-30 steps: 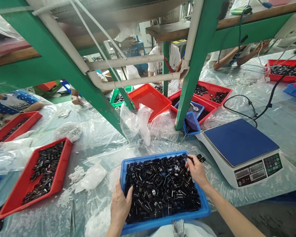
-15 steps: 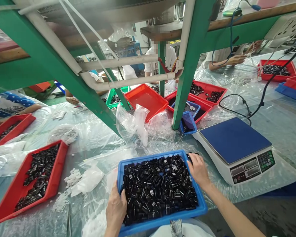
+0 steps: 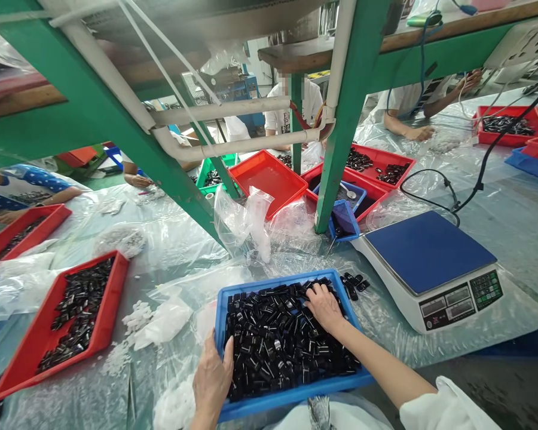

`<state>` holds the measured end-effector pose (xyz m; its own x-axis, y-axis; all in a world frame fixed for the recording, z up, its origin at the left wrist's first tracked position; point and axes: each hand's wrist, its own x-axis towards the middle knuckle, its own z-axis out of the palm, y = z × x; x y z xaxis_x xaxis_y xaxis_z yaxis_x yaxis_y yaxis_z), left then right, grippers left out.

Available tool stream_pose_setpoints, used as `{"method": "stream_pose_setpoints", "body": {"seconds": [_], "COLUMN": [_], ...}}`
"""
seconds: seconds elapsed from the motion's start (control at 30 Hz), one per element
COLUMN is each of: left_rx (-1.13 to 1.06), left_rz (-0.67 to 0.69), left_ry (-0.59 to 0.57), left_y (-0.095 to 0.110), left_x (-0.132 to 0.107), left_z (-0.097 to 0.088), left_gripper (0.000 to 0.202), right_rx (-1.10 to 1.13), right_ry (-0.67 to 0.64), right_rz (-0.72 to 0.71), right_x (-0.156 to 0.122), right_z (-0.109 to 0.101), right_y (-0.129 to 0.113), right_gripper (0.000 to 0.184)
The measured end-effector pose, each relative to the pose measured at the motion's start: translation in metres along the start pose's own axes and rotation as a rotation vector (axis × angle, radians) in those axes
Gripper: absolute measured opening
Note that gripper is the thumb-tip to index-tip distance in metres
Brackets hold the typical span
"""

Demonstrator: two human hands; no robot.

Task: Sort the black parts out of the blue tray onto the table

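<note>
Head view: the person's left hand (image 3: 213, 376) grasps the left side of a blue tray (image 3: 296, 395), thumb at the inner edge and the other fingers along the outside. The tray sits directly in front of the person, filled with small black pieces (image 3: 269, 340). The right hand (image 3: 325, 307) reaches over the tray's right side, palm down, its bent fingers touching the pieces near the far right corner; whether it pinches any of them cannot be told. Just beyond that corner, outside the rim, a loose cluster of similar pieces (image 3: 354, 285) lies on the plastic sheeting (image 3: 161, 224). To the right stands a scale (image 3: 430, 251) with a blue platform, near the tray but apart from it. On the left, a red tray (image 3: 112, 307) holds more black pieces, and white bits (image 3: 137, 316) are scattered between the two trays. Behind, a green frame (image 3: 347, 119) slants upward, and at far right a co-worker's hand (image 3: 420, 132) rests low over the sheeting.
</note>
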<state>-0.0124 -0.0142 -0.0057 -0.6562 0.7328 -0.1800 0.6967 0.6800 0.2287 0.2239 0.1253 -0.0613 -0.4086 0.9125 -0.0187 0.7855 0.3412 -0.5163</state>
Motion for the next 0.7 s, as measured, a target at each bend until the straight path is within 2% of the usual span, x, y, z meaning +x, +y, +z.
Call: {"method": "stream_pose_setpoints", "body": {"seconds": [0.13, 0.23, 0.43, 0.57, 0.7], "left_rx": [-0.02, -0.02, 0.011, 0.032, 0.076], "left_rz": [-0.014, -0.007, 0.015, 0.013, 0.009], "left_ry": [-0.008, -0.009, 0.0, -0.017, -0.067], "left_y": [-0.003, -0.004, -0.006, -0.006, -0.003], "left_x": [0.0, 0.001, 0.003, 0.004, 0.003], "left_z": [0.0, 0.0, 0.002, 0.002, 0.001], "left_gripper": [0.057, 0.056, 0.055, 0.054, 0.055], "right_rx": [0.224, 0.428, 0.79, 0.841, 0.704], "right_ry": [0.04, 0.109, 0.192, 0.265, 0.373], "right_rz": [-0.017, 0.044, 0.296, 0.405, 0.451], "right_x": [-0.001, 0.0, 0.0, -0.001, -0.002], "right_z": [-0.006, -0.014, -0.032, -0.041, -0.041], "right_y": [0.012, 0.021, 0.042, 0.062, 0.085], "right_gripper": [0.015, 0.009, 0.05, 0.055, 0.049]}}
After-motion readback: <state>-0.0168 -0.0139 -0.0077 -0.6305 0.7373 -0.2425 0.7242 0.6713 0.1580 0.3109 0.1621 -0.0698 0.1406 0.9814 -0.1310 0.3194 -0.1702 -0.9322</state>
